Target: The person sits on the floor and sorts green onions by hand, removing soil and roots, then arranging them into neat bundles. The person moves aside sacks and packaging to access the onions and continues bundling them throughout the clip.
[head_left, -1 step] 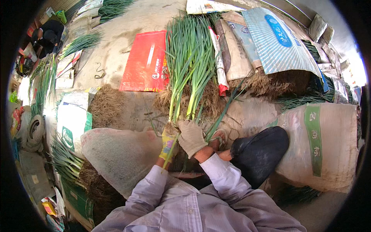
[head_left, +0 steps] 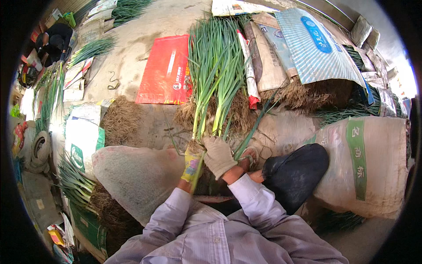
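My left hand [head_left: 191, 166], in a yellow and purple patterned glove, is closed round the root end of some green onions [head_left: 200, 116]. My right hand [head_left: 217, 155], in a beige glove, is closed beside it, at the lower end of the pale stalks. Their long leaves point away from me over a larger pile of green onions [head_left: 211, 42]. A loose green leaf strip [head_left: 198, 174] hangs from between my hands toward my lap, slightly blurred. The fingertips are mostly hidden by the gloves and stalks.
Left of the pile lies a red sack [head_left: 162, 70]. A blue striped sack [head_left: 318, 48] covers more rooted bundles at right. Bundles with brown roots [head_left: 121, 121] lie at left. A beige sack [head_left: 334, 163] stands by my right knee. Another person [head_left: 57, 42] crouches at far left.
The loose leaf strip between my hands has swung slightly to the right. My right hand has barely shifted; the green onions stay in nearly the same place.
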Motion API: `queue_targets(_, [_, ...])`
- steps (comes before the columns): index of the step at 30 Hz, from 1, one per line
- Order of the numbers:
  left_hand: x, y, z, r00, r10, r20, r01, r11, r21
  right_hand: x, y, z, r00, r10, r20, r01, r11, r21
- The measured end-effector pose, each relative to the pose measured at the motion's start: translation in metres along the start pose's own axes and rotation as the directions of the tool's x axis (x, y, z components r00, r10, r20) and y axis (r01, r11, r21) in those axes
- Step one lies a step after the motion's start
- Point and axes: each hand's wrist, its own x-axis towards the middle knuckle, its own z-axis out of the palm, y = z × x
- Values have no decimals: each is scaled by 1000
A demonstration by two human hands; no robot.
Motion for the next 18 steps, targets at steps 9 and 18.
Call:
queue_targets(9, [-8,13,19,999,30,35,-28,998,-53,31,60,15,960,270,77,-112,117,987])
queue_targets(18, [8,-6,-1,981,105,-165,-73,979,189,15,28,31,884,443,148,-196,64,979])
